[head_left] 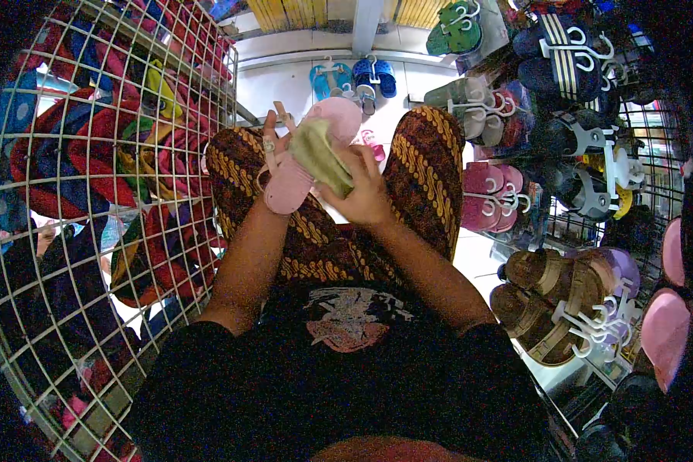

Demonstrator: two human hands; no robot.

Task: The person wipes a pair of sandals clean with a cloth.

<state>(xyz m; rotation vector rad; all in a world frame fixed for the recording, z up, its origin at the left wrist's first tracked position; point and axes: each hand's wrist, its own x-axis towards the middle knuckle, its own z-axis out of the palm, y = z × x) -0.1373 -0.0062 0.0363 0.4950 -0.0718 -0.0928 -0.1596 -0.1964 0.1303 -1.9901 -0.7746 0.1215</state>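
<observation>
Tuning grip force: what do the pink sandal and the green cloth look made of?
Pink sandal: probably foam or rubber, matte; smooth, even-coloured sole.
Green cloth: likely soft woven or knit fabric, dull; creases and bunches in the right hand.

Post [367,27]: grey, standing between yellow slatted panels [285,14], one on each side. Sill [281,58]: pale, running left and right from the foot of the post. Floor [281,79]: white, glossy, with thin joints visible on the near side of the post. Grid [109,199]: pale metal mesh, left of the post, with bright red, blue and green goods visible through it. Rack [657,127]: dark wire, well to the right of the post. Light: strong on the floor near the post, dim well away from it on either side
</observation>
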